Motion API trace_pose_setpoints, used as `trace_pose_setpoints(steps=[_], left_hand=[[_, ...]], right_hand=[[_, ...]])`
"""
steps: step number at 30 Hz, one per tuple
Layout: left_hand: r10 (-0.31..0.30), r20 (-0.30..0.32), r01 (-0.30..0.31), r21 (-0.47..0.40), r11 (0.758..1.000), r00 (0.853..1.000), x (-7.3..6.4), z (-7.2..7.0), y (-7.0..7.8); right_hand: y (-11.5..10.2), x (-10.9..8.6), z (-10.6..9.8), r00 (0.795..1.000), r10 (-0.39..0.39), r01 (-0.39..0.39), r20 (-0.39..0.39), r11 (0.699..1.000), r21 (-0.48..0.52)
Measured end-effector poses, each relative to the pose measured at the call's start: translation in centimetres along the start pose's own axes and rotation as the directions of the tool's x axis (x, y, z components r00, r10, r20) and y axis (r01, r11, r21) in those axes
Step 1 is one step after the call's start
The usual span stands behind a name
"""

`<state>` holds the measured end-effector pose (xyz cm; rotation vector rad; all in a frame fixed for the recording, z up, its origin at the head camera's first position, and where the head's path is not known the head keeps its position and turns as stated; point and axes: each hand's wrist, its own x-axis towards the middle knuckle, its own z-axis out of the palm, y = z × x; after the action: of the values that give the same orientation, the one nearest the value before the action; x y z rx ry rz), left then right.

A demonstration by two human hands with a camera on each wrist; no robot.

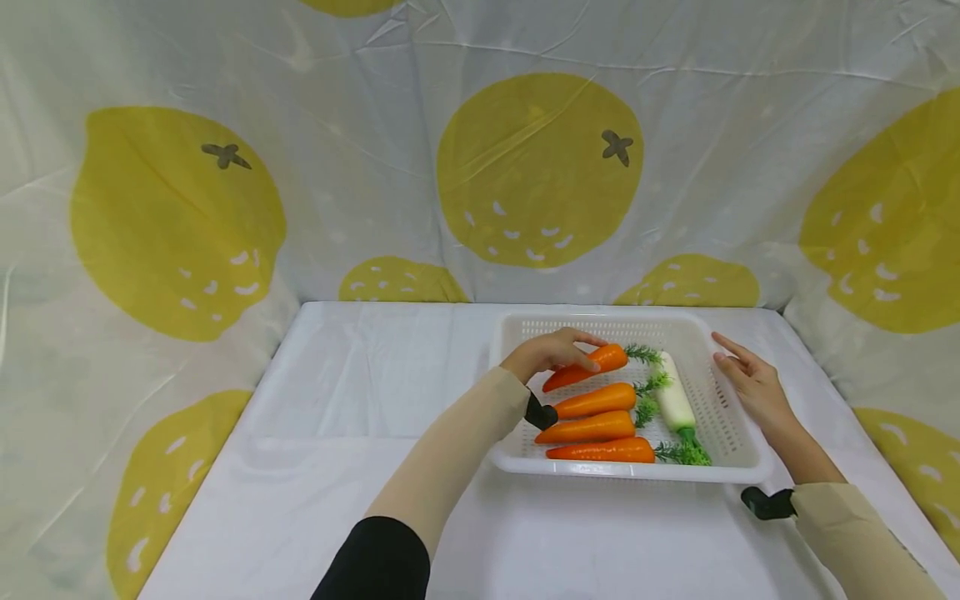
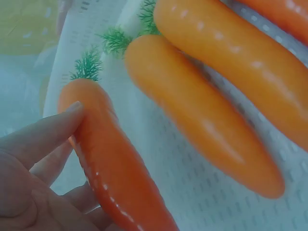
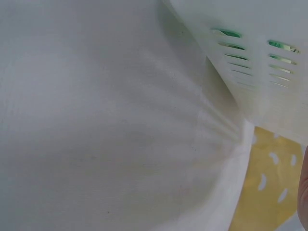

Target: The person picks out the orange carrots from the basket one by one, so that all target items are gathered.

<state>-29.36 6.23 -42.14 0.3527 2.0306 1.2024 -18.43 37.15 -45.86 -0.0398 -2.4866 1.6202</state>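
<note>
My left hand [image 1: 553, 351] pinches the farthest orange carrot [image 1: 611, 357] near its leafy end, inside a white perforated basket [image 1: 622, 472]. In the left wrist view, the thumb presses on top of that carrot [image 2: 118, 161] and the other fingers curl beneath it. Three more carrots lie nearer in the basket, the closest one [image 1: 603, 451] along the front wall. A white radish [image 1: 673, 398] with green leaves lies to their right. My right hand [image 1: 759, 390] is at the basket's right rim, its fingers fairly straight along the outside.
The basket stands on a table with a white cloth [image 1: 360, 375], toward its right side. A curtain printed with yellow lemons [image 1: 540, 167] hangs behind and around the table. Slots in the basket's side wall [image 3: 255, 72] show green through them in the right wrist view.
</note>
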Motion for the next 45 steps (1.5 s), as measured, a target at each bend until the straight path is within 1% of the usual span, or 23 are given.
trace_pose_setpoints(steps=[6,12,20,24,28,32,36,41,45], left_hand=[[0.004,0.02,-0.004,0.025,1.0,1.0,-0.7,-0.9,1.0],[0.036,0.091,-0.038,0.021,0.999,0.995,-1.8,-1.8,2.1],[0.084,0.153,-0.091,0.034,0.995,0.985,-3.6,-2.7,2.8],[0.109,0.177,-0.117,0.036,0.992,0.978,-4.5,-3.2,2.9],[0.155,0.211,-0.166,0.035,0.986,0.965,-5.5,-3.6,2.8],[0.195,0.231,-0.208,0.035,0.977,0.953,-6.5,-4.3,2.5],[0.226,0.238,-0.248,0.067,0.966,0.945,-7.5,-5.3,2.2],[0.235,0.225,-0.267,0.125,0.956,0.946,-9.0,-6.6,1.7],[0.239,0.196,-0.268,0.139,0.953,0.951,-10.0,-7.8,1.2]], right_hand=[[0.1,0.0,0.0,1.0,0.0,0.0,0.001,1.0,0.001],[0.1,0.0,0.0,1.0,0.003,-0.003,0.004,1.0,0.004],[0.1,0.1,0.1,1.0,0.005,-0.005,0.003,1.0,0.01],[0.2,0.3,0.1,1.0,0.01,-0.01,0.002,1.0,-0.003],[0.2,0.3,0.0,1.0,0.025,-0.025,0.001,0.999,-0.025],[0.1,0.2,0.0,0.999,0.037,-0.037,0.006,0.999,-0.011],[0.3,0.3,0.0,1.0,0.03,-0.03,0.007,1.0,0.0],[0.3,0.2,0.0,0.999,0.035,-0.035,0.005,0.999,0.007],[0.3,0.1,0.0,0.999,0.035,-0.036,0.006,0.999,0.005]])
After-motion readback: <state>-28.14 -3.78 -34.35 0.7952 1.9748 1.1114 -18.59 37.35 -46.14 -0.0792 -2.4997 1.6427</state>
